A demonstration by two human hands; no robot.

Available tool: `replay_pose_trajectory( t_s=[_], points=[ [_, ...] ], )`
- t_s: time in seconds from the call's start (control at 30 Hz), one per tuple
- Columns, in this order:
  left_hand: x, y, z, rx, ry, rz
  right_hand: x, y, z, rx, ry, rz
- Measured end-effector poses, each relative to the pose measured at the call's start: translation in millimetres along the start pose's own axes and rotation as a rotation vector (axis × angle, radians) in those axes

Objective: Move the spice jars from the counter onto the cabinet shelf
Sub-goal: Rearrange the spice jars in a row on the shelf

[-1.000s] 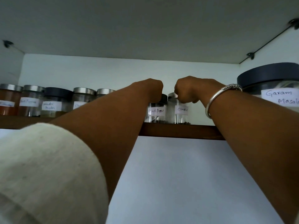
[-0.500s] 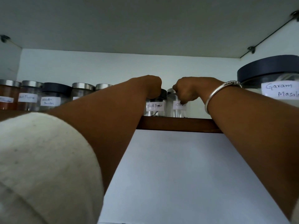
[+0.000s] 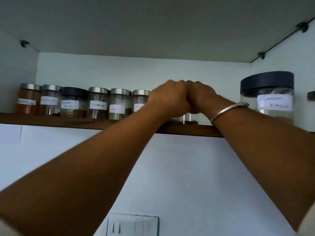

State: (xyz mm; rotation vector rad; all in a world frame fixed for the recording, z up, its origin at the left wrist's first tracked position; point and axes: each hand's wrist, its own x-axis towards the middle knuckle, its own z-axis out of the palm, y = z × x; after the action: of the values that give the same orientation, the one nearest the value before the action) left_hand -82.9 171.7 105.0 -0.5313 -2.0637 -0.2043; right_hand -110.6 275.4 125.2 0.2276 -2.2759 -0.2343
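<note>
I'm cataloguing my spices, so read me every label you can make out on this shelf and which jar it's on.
"Garam Mas...", end blurred: big black-lidded jar.
"Cinnamon": fourth jar from left.
"Fennel", probably: fifth jar.
Other labels: too blurred or hidden to read.

Gap between the hands is gone: left hand [image 3: 168, 97] and right hand [image 3: 201, 97] now butt knuckle to knuckle, curled over the jars [image 3: 186, 118]. Labels and lids that showed earlier are covered, and only the glass bases show. View pans: cream sleeve mostly out, switch plate [image 3: 132, 225] in.
</note>
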Motion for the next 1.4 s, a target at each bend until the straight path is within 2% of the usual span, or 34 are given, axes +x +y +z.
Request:
replay_pose_trajectory(
  t_s=[0.13,0.23,0.3,0.53,0.7,0.9,1.07,1.4],
  points=[
    [-29,2,-2,-0.045,0.051,-0.033,-25,1,-16,-0.152,0.128,-0.102],
    [-43,2,-4,-0.088,-0.081,-0.082,-42,9,-31,-0.204,0.163,-0.129],
    [-51,3,-4,-0.038,-0.087,-0.100,-53,19,-41,-0.206,0.163,-0.104],
    [-56,27,-13,0.273,-0.157,-0.082,-88,59,-71,-0.225,0.204,0.080],
    [-56,28,-15,0.272,-0.149,-0.099,-105,76,-74,-0.054,0.155,0.312],
    [-59,14,-1,0.177,0.010,-0.083,-103,76,-58,0.001,0.188,0.281],
    [-67,11,9,0.146,0.158,-0.093,-78,70,-46,-0.001,0.085,0.203],
    [-69,12,15,0.183,0.300,-0.096,-23,71,-15,-0.076,-0.118,0.220]
  ],
)
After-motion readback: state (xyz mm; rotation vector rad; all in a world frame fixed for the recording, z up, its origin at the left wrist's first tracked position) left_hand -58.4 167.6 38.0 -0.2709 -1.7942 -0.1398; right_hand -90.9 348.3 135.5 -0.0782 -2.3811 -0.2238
